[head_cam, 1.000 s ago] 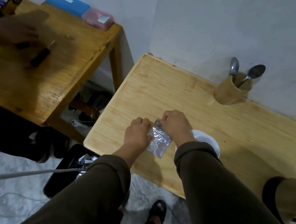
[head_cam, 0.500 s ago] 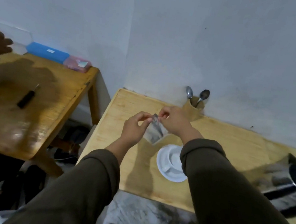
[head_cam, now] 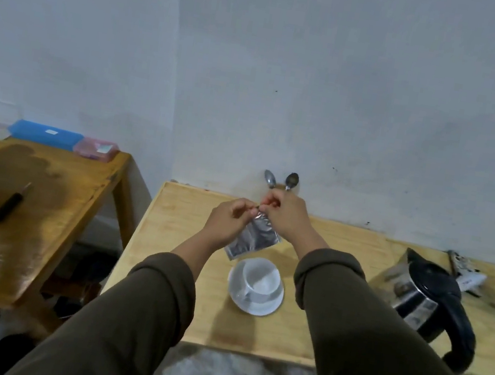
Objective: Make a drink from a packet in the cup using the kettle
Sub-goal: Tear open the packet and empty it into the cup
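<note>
At the centre of the frame, the left hand (head_cam: 227,223) and right hand (head_cam: 284,215) both pinch the top edge of a silver packet (head_cam: 251,239), which hangs below the fingertips, above and just left of the white cup (head_cam: 259,278) on its saucer (head_cam: 266,307). The kettle (head_cam: 423,296) stands at the right on the table (head_cam: 173,240). No writing on the packet can be read.

home room | wooden tables (head_cam: 328,326), kettle (head_cam: 426,296), spoons (head_cam: 279,180), bare wall (head_cam: 320,85)
</note>
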### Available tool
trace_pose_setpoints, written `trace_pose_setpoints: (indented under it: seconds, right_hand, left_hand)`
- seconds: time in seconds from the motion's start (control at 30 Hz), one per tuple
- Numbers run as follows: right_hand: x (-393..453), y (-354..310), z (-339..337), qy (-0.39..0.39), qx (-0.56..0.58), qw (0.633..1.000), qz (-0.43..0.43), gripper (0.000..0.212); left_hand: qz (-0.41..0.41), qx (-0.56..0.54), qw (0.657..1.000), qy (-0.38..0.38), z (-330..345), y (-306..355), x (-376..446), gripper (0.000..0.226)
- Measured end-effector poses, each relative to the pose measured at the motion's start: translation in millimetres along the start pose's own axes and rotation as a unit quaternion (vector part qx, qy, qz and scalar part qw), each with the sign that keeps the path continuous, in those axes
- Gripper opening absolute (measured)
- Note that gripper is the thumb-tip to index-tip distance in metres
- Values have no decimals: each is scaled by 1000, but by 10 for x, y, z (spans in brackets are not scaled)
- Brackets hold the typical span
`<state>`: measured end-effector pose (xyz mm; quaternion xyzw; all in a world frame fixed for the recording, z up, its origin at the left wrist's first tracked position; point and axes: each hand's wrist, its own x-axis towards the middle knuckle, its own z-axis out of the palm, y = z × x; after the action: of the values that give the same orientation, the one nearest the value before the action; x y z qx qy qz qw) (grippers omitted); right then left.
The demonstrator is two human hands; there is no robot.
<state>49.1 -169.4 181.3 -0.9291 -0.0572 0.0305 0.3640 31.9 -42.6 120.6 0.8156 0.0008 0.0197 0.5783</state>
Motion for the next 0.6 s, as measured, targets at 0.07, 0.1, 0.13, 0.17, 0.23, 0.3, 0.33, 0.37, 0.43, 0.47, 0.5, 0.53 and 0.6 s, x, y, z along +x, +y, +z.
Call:
trace_pose_setpoints:
  seconds: [0.07,0.1,0.13,0.17,0.23,0.3,0.33,0.37,0.43,0.47,0.5,0.53,0.6]
  right_hand:
    - [-27,43,-42,5,12,1000,0,9]
    - [-32,77,-57,7,11,1000,-2,7]
    - [-39,106,-69,12,9,1000,-7,4]
    - [-44,136,-77,19,6,1000,-13,6]
    - [-44,181,-83,31,5,999,-25,7]
    - [-39,210,-81,43,4,998,-40,5]
    - [-34,223,-81,50,2,998,-50,5]
    - [-35,231,-82,55,0,997,-60,5]
    - [-43,231,-84,59,-3,995,-84,5]
    - [-46,236,-81,57,-7,993,-99,5]
    - [-51,244,-73,53,-13,992,-111,6]
    - [-56,258,-65,49,-19,992,-117,6]
    - [-68,312,-60,41,-13,993,-110,5]
  left_hand:
    - [-7,-5,1000,2,78,37,-8,23]
    - [-13,-14,1000,1,116,61,-16,23]
    - [-22,-24,999,2,154,84,-24,23]
    - [-33,-37,999,4,190,107,-31,22]
    - [-63,-65,996,11,249,146,-29,20]
    - [-85,-94,992,13,290,186,-25,17]
    - [-92,-106,990,13,306,206,-25,17]
    - [-99,-115,988,14,317,221,-24,17]
    - [-115,-133,984,19,333,244,-20,18]
    - [-128,-144,981,21,345,246,-14,19]
    - [-138,-153,978,24,356,242,-5,21]
    - [-143,-158,977,28,370,229,5,23]
    - [-149,-148,977,37,402,191,28,27]
